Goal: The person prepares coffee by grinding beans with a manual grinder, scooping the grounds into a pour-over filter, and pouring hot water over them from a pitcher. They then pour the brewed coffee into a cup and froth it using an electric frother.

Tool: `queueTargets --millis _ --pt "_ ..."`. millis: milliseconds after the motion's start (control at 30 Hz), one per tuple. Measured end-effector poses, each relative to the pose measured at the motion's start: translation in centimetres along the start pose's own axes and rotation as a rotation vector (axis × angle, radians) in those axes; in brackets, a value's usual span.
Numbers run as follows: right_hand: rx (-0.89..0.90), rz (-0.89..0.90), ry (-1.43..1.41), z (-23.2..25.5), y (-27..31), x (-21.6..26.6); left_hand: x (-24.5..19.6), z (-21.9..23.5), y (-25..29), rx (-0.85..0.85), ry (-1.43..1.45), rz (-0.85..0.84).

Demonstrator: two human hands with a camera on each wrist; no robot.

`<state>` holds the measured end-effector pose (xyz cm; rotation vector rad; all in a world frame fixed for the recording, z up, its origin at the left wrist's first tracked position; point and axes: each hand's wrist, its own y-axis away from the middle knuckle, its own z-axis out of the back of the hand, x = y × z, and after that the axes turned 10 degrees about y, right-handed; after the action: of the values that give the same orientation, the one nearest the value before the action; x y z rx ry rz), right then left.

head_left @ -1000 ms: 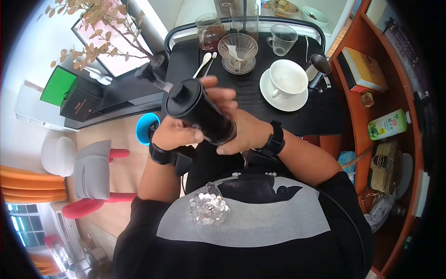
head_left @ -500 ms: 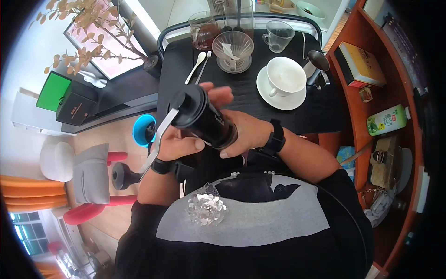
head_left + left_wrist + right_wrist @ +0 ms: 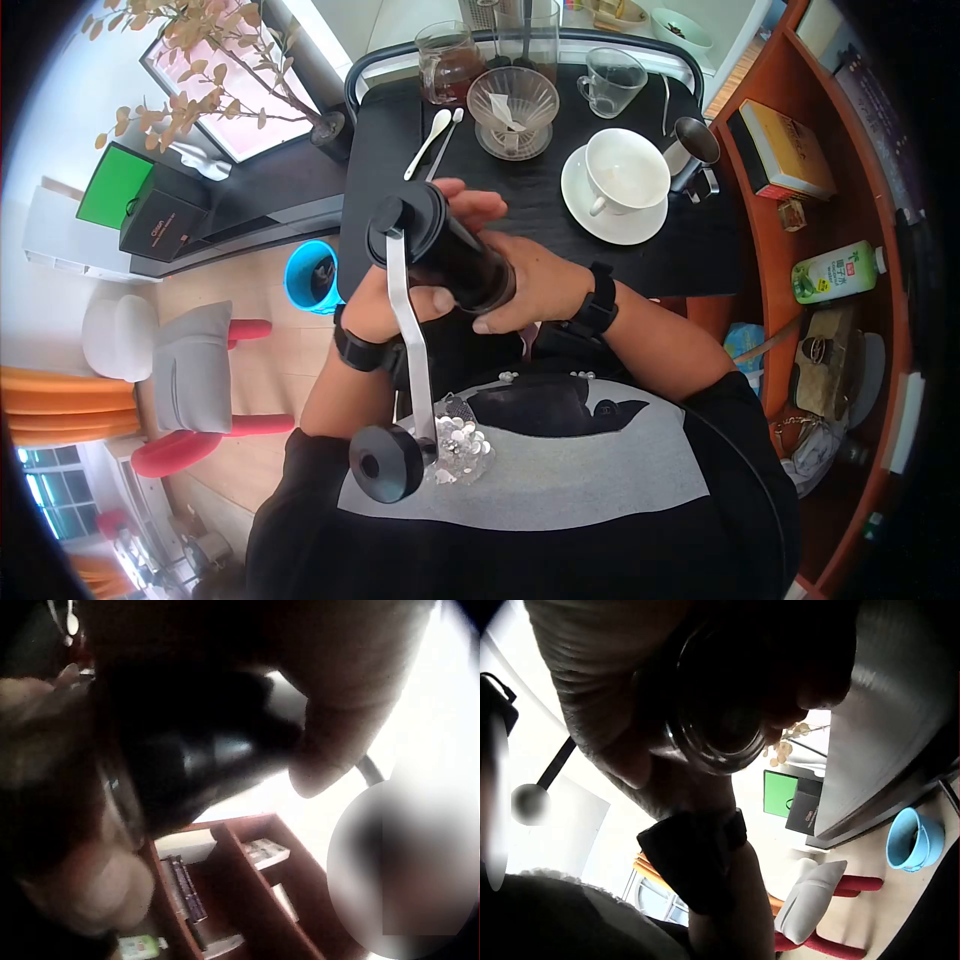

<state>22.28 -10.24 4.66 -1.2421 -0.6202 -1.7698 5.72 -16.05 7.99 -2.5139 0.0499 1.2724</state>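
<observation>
While the grinder (image 3: 458,262) is gripped by left hand (image 3: 385,306) and right hand (image 3: 546,282), it could be tipped if the near crank (image 3: 414,345) were snagged.

Fingers (image 3: 330,739) round a black grinder (image 3: 195,754), books (image 3: 186,889) in a reddish shelf (image 3: 259,896), bottle (image 3: 139,947) below, spoon (image 3: 73,625) at upper left

Home, grey chair (image 3: 193,370), orange curtains (image 3: 68,408)

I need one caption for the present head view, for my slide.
Two hands grip a black hand coffee grinder, its crank pointing toward the wearer, beside a white cup on its saucer.
</observation>
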Motion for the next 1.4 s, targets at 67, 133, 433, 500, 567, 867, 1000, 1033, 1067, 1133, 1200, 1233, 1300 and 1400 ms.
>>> queueTargets --millis 67,133,433,500,567,867,1000,1033,1067,1133,1200,1233,1300,1400 --pt "0.063 -0.013 -0.001 0.2 0.0 -0.2 -0.4 1.1 0.4 0.065 0.073 0.062" --pt "0.172 -0.031 -0.221 0.0 0.0 -0.2 -1.0 1.8 0.4 0.183 -0.068 0.146" --pt "-0.004 0.016 -0.139 -0.2 -0.5 -0.3 0.7 1.2 0.5 -0.077 -0.314 -0.053" --pt "0.131 -0.161 -0.160 0.5 0.0 0.5 0.2 0.3 0.3 -0.034 0.049 0.021" --pt "0.139 -0.120 -0.171 0.5 0.0 0.4 0.0 0.9 0.5 0.022 0.033 0.040" --pt "-0.125 -0.039 0.099 -0.7 -0.8 -0.3 0.1 0.5 0.1 -0.250 -0.257 -0.128" --pt "-0.289 -0.012 0.164 -1.3 -1.0 -1.0 -0.8 1.3 -0.8 -0.377 -0.282 -0.215" --pt "-0.353 0.087 0.239 -1.3 -1.3 -1.6 -1.2 1.8 -1.4 -0.379 -0.310 -0.290" --pt "-0.349 0.084 0.236 -1.2 -1.4 -2.0 -1.7 2.7 -2.0 -0.383 -0.302 -0.302" --pt "-0.411 0.039 0.297 -0.9 -1.6 -2.4 -2.4 4.3 -3.6 -0.442 -0.344 -0.376" --pt "-0.397 -0.006 0.374 -0.7 -1.6 -2.6 -2.7 7.6 -5.6 -0.448 -0.448 -0.416" --pt "-0.422 -0.012 0.415 -0.7 -1.7 -2.9 -2.6 9.3 -6.7 -0.494 -0.520 -0.444" --pt "-0.444 -0.015 0.459 -0.8 -1.8 -3.3 -2.6 11.2 -8.6 -0.535 -0.553 -0.420" --pt "-0.444 -0.096 0.432 -0.8 -1.8 -3.4 -1.3 14.5 -11.0 -0.528 -0.576 -0.414"
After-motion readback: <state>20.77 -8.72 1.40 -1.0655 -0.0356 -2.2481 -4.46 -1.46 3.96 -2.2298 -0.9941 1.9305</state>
